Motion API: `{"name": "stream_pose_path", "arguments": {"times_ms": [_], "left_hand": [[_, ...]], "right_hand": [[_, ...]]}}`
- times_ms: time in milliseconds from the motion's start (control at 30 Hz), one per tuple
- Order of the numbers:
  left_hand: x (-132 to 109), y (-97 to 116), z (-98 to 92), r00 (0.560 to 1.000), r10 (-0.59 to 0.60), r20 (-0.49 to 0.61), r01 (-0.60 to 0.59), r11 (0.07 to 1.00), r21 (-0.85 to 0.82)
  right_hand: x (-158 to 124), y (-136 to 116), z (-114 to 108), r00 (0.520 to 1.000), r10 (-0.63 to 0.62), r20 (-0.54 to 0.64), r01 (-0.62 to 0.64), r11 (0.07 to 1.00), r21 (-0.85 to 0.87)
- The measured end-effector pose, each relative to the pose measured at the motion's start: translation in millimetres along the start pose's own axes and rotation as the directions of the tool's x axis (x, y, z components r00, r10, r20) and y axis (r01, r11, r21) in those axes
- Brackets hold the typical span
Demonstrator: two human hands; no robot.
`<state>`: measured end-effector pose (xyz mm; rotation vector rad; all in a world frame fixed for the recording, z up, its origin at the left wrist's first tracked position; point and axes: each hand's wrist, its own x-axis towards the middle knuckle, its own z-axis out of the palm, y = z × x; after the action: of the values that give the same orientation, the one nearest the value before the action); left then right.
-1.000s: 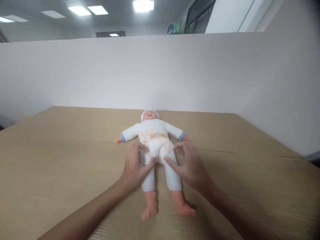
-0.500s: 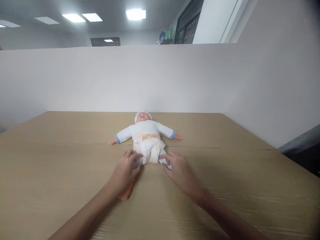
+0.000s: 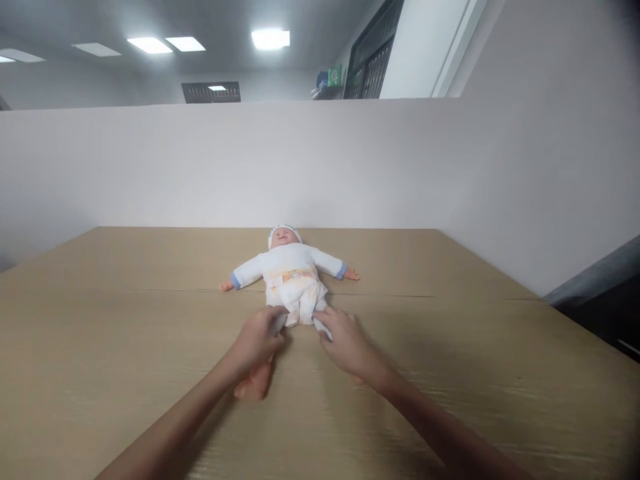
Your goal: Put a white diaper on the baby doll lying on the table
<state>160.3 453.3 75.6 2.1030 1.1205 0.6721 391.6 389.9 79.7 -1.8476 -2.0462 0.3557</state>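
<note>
A baby doll (image 3: 287,257) in a white top with blue cuffs and a white cap lies on its back, arms spread and head away from me. Round its hips is a white diaper (image 3: 295,293) with an orange patterned waistband. My left hand (image 3: 261,333) curls round the doll's leg at left, just below the diaper; a bare foot (image 3: 253,385) shows under my wrist. Round the other leg, close to the diaper's edge, my right hand (image 3: 345,340) is closed, hiding most of that leg.
The doll lies on a brown tabletop (image 3: 125,333) with a seam running across it. Behind stands a pale partition wall (image 3: 200,167). Beyond it a green package (image 3: 335,75) is visible. A dark area lies past the table's right edge.
Both hands stay at the doll's legs, the right one shifted slightly left. More of the foot beneath my left wrist shows. The view has tilted up a little.
</note>
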Motion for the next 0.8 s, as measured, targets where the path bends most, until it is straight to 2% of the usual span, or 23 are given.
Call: {"name": "stream_pose_path", "arguments": {"times_ms": [200,367,433,533,600,667,733,800], "left_hand": [[5,-7,-2.0,0.998,-0.062,0.026,0.062,0.998,-0.006],[2,2,0.5,0.996,-0.073,-0.051,0.076,0.995,0.065],[2,5,1.5,0.995,-0.084,-0.061,0.089,0.993,0.073],[1,7,2.3,0.993,-0.090,-0.081,0.096,0.992,0.082],[1,4,2.6,0.991,-0.045,-0.126,0.056,0.994,0.088],[-1,1,2.5,0.980,0.062,-0.187,-0.048,0.996,0.079],[-4,-2,2.0,0.962,0.169,-0.214,-0.159,0.985,0.062],[-7,-5,1.6,0.963,0.178,-0.201,-0.170,0.984,0.055]], "right_hand": [[4,6,-1,0.999,-0.014,-0.040,0.014,1.000,0.021],[2,7,8,0.991,-0.021,-0.136,0.019,1.000,-0.016],[-1,8,12,0.974,-0.080,-0.211,0.081,0.997,-0.007],[-3,13,14,0.918,-0.203,-0.340,0.234,0.971,0.052],[-2,17,13,0.889,-0.256,-0.379,0.304,0.950,0.073],[0,21,12,0.879,-0.294,-0.376,0.347,0.934,0.081],[1,23,10,0.883,-0.320,-0.344,0.371,0.924,0.092],[2,23,7,0.895,-0.329,-0.302,0.378,0.919,0.117]]}}
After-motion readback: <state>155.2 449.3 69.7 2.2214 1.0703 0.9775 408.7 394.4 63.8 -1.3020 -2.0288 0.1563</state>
